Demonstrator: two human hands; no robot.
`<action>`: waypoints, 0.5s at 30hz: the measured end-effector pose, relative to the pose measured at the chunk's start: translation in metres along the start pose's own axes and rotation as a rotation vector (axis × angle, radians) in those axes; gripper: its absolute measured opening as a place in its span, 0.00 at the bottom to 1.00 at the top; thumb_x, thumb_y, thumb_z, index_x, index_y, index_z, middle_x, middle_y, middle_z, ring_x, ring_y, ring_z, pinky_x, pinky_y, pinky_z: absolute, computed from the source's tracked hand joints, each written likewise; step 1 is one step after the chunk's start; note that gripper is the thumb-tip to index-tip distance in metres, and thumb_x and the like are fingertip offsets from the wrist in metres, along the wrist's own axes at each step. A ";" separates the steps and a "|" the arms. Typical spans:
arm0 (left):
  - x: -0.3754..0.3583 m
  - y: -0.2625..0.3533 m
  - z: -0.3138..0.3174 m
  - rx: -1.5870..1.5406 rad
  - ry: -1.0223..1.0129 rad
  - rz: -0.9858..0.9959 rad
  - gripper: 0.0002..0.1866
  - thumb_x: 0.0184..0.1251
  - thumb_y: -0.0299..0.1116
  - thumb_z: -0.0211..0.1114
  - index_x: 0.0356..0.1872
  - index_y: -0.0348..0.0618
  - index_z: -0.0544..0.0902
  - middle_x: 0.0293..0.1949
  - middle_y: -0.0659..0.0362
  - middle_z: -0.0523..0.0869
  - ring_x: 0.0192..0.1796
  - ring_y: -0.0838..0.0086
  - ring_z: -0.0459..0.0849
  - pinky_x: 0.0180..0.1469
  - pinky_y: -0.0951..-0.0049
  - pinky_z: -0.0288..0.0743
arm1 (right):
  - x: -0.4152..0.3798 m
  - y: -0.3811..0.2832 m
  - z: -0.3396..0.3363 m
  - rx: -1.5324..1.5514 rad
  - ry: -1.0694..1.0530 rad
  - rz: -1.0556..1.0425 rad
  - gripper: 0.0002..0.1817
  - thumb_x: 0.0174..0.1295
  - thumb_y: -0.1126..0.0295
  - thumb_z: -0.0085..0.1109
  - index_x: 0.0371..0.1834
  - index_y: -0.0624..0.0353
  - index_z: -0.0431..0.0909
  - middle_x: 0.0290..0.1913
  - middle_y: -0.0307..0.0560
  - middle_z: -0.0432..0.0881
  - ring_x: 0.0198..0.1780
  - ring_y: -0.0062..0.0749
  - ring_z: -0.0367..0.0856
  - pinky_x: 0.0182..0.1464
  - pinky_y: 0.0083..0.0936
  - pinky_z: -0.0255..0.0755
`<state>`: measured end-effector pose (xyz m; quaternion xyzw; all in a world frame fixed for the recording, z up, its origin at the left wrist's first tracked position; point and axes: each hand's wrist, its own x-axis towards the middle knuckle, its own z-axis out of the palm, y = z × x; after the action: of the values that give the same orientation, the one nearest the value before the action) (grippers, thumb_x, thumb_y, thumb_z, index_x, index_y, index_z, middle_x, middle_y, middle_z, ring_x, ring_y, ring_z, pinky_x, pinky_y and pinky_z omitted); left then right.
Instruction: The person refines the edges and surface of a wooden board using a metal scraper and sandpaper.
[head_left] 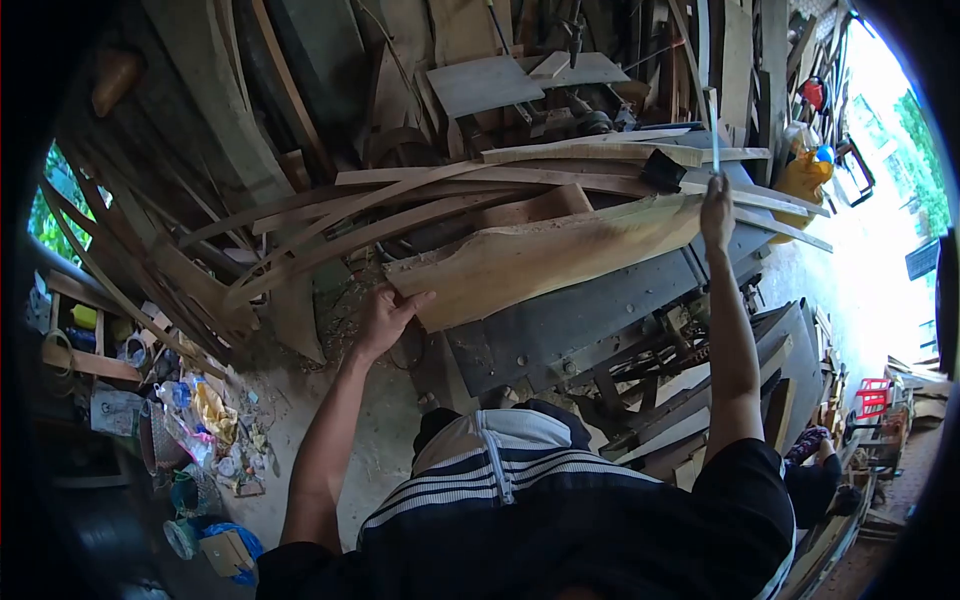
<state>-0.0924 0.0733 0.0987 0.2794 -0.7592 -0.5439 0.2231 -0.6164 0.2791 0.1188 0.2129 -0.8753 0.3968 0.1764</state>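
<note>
A long, curved wooden board (pixel 560 255) lies across a dark metal machine table (pixel 570 320). At the board's left end my left hand (pixel 385 318) grips its corner, thumb on the near face and the fingers partly hidden behind the edge. My right hand (pixel 717 215) is at the board's right end, its fingers closed around the lower end of a thin, light strip (pixel 714 130) that points up and away. Whether this hand also touches the board I cannot tell. Behind the board lie several long curved wood strips (pixel 400 215) and a dark block (pixel 662 172).
Planks lean along the far wall, beside another machine with a grey top (pixel 485 85). Mixed rubbish (pixel 215 420) lies on the floor at the left. A yellow bag (pixel 805 180) and a red chair (pixel 873 397) are at the right. Another person (pixel 812 475) is at the lower right.
</note>
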 end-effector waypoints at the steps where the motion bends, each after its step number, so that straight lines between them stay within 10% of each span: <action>1: 0.000 -0.002 0.001 -0.024 0.019 0.022 0.12 0.67 0.32 0.71 0.42 0.32 0.87 0.37 0.60 0.90 0.40 0.84 0.85 0.42 0.77 0.79 | -0.014 0.000 0.008 0.046 -0.005 -0.195 0.19 0.75 0.59 0.45 0.62 0.55 0.76 0.55 0.62 0.81 0.56 0.60 0.80 0.53 0.48 0.73; 5: 0.005 0.002 0.002 -0.101 0.017 0.046 0.12 0.65 0.29 0.73 0.43 0.31 0.87 0.38 0.60 0.90 0.40 0.82 0.85 0.43 0.76 0.80 | -0.107 -0.091 -0.022 0.138 -0.229 -0.546 0.28 0.64 0.77 0.54 0.70 0.49 0.71 0.40 0.54 0.80 0.43 0.50 0.81 0.46 0.39 0.76; 15: 0.024 0.045 -0.001 -0.198 -0.004 0.157 0.16 0.66 0.26 0.70 0.53 0.33 0.85 0.47 0.59 0.89 0.48 0.78 0.85 0.53 0.76 0.78 | -0.233 -0.189 -0.053 0.270 -0.522 -0.570 0.31 0.65 0.73 0.55 0.73 0.39 0.69 0.28 0.52 0.80 0.27 0.49 0.83 0.30 0.42 0.79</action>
<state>-0.1176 0.0684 0.1429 0.1946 -0.7217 -0.5977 0.2899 -0.3146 0.2619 0.1569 0.5618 -0.7367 0.3758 0.0216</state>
